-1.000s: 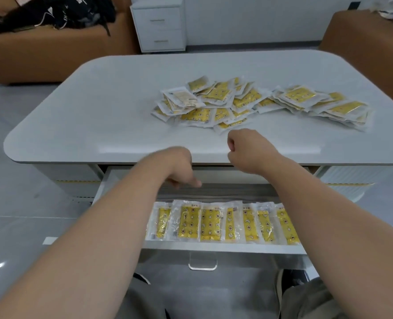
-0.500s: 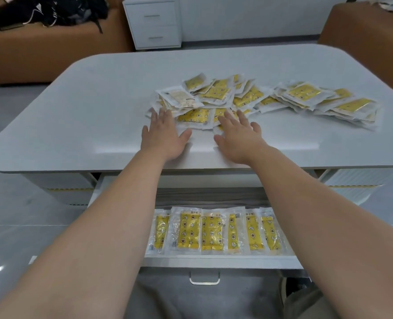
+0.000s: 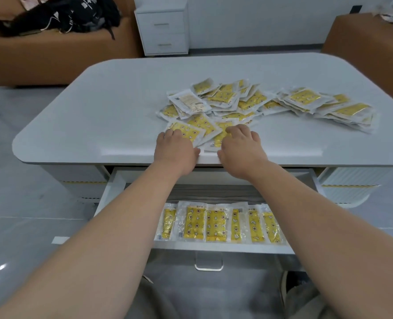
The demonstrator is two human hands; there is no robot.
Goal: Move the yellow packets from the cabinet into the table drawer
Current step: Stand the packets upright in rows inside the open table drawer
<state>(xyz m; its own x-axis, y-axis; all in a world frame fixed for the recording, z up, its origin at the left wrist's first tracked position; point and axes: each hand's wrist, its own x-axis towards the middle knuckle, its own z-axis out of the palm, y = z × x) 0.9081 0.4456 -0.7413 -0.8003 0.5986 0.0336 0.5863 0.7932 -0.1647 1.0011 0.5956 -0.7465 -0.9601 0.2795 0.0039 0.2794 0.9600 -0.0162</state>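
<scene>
Half a second back both hands lie flat with straight fingers at the near fringe of the pile. A second back they hang curled over the drawer. Now the left hand (image 3: 176,149) and right hand (image 3: 242,149) sit side by side on the table (image 3: 98,116), near its front edge, fingers bent down onto the nearest yellow packets (image 3: 187,131). A few packets have slid out of the pile toward the wrists and lie fanned under and between the two hands. One white corner shows between the thumbs. The fingertips are hidden behind the knuckles, so we cannot tell whether either hand pinches a packet or only rakes it along.

The main pile (image 3: 227,100) lies just beyond the fingertips. A second heap (image 3: 326,107) lies well off to the outside of the right hand. Below the wrists the drawer (image 3: 113,187) stands open, with a row of packets (image 3: 216,224) lined along its front, between the forearms.

Judgement: this is a gather stroke, with another batch being pulled toward the table edge above the drawer. Most packets remain on top, so the transfer is well short of done.
</scene>
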